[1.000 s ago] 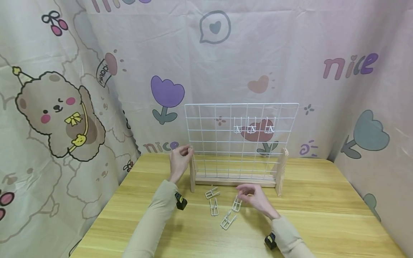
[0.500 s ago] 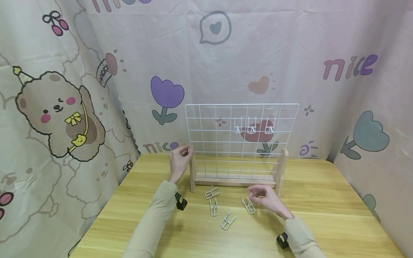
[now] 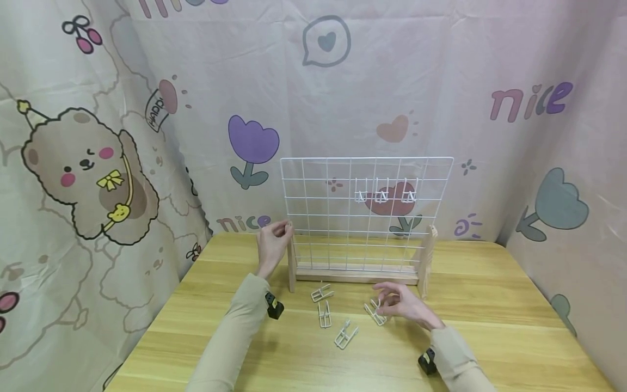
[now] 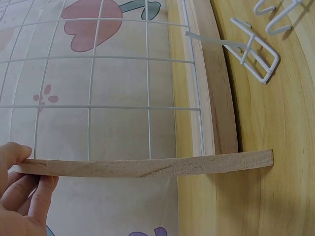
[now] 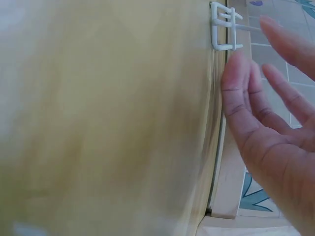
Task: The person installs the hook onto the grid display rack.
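My left hand (image 3: 272,246) grips the top of the left wooden upright (image 4: 147,167) of a stand. The left wrist view shows the thumb on one side of that upright and fingers on the other. A white wire grid panel (image 3: 338,215) stands in the wooden base. My right hand (image 3: 403,302) is low over the table, fingers bent and apart, right beside a white wire hook (image 3: 375,314). In the right wrist view a gap shows between thumb and fingers, and the fingertips (image 5: 236,64) are close to the hook (image 5: 224,27); whether they touch it is unclear.
Several more white hooks lie in front of the stand, among them one hook (image 3: 346,335) nearest the person. Three hooks (image 3: 381,196) hang on the upper right of the grid. A patterned curtain (image 3: 323,103) surrounds the wooden table (image 3: 196,337).
The right hand has moved right, and the hook beside it has shifted right and turned on the table. The left hand keeps its grip on the upright.
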The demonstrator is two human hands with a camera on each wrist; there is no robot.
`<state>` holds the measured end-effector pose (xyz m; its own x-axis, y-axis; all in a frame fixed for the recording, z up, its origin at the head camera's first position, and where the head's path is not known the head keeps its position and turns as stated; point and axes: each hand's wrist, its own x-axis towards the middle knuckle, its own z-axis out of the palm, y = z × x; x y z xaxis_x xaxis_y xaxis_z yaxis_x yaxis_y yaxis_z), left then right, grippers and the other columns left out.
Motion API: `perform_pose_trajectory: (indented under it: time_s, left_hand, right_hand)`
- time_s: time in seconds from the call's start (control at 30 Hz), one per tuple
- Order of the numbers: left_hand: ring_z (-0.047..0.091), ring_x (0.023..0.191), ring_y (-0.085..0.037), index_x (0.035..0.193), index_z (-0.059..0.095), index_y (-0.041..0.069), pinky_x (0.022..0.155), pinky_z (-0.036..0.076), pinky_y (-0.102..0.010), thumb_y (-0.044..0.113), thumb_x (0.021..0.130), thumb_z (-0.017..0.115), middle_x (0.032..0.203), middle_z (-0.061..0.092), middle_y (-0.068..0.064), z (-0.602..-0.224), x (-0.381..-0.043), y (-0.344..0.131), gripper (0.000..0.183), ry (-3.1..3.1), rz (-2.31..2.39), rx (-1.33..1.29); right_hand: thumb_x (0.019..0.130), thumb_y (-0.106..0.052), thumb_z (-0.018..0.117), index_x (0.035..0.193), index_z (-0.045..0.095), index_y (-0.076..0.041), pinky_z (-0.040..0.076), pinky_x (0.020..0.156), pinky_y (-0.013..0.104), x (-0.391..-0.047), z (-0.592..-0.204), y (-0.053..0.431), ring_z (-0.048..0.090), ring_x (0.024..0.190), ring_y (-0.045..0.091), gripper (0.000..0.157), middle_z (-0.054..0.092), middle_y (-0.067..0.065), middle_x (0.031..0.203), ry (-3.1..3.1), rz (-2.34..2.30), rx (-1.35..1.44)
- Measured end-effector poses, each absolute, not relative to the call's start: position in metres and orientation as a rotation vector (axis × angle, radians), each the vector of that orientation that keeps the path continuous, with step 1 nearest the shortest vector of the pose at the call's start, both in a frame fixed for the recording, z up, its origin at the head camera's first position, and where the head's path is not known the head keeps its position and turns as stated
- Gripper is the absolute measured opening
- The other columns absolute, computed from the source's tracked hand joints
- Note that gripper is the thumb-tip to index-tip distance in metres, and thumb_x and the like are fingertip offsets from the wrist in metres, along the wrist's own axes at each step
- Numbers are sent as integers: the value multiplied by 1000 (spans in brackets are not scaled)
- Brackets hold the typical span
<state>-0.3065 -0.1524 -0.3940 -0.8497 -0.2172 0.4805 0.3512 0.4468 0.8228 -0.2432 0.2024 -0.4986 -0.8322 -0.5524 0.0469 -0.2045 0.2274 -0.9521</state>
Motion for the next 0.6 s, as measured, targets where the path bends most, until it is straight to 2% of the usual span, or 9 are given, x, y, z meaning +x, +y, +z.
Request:
perform_pose_trajectory:
  time_s: [0.13, 0.3, 0.6]
  left_hand:
    - [75, 101, -36, 117, 71, -3, 86, 62, -43, 10, 91, 72, 111, 74, -23, -394, -306, -152, 29, -2174, -1400, -106]
    - [75, 102, -36, 117, 71, -3, 87, 62, -42, 10, 91, 72, 112, 74, -23, -394, -306, -152, 29, -2174, -1406, -108]
    - [75, 101, -36, 117, 71, -3, 86, 62, -43, 9, 91, 72, 111, 74, -23, -394, -306, -152, 29, -2167, -1401, -122]
  right_hand:
    - [81, 3, 74, 140, 38, 17, 61, 76, 24, -247, -501, 202, 66, 82, 10, 70, 55, 32, 108, 2176, -1626, -679]
    - [80, 3, 76, 138, 39, 16, 60, 75, 23, -249, -502, 200, 65, 84, 13, 70, 60, 25, 105, 2185, -1605, -658]
    - [79, 1, 78, 131, 44, 18, 56, 71, 18, -252, -507, 199, 62, 80, 7, 65, 64, 13, 96, 2228, -1574, -687]
